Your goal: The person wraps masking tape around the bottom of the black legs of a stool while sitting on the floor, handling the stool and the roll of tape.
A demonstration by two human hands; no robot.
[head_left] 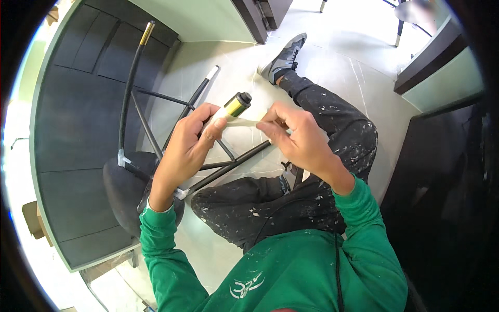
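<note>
An upturned black stool lies by my left side, its dark round seat low and its legs pointing up and away. My left hand is closed round one stool leg, just below its gold band and black foot. A pale strip of masking tape runs from that leg to my right hand, stretched between the two. The right thumb and forefinger pinch the tape's end. Another leg shows a bare gold tip, while a farther leg has a white-wrapped tip. My left palm hides part of the held leg.
A dark panelled door stands along the left. My paint-spattered legs are bent on the pale tiled floor, with a grey shoe ahead. A glossy black panel is at the right. More thin furniture legs show far right.
</note>
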